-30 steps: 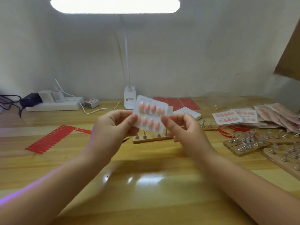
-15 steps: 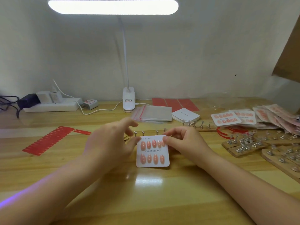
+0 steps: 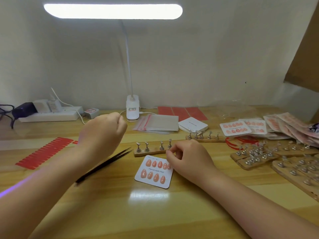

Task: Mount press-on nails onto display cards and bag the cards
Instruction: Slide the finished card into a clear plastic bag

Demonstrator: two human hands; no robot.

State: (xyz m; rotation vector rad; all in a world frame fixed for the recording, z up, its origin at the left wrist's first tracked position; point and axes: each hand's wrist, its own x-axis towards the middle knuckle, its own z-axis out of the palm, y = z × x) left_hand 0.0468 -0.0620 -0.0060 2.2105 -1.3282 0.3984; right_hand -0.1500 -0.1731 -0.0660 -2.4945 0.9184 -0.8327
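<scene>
card flat on desk, near centre, nails on | right hand curled, fingertips on its far-right corner | left hand raised, loosely fisted, looks empty | we judge card light, thin, stiff-ish, nails could pop: pinch bare edges | bags far

I'm at a small home craft bench for press-on nails: a wooden worktop against a plain white wall, a clip-on desk lamp overhead, a power strip at the back, wooden nail stands, stacked zip bags, and finished cards piled right.
</scene>
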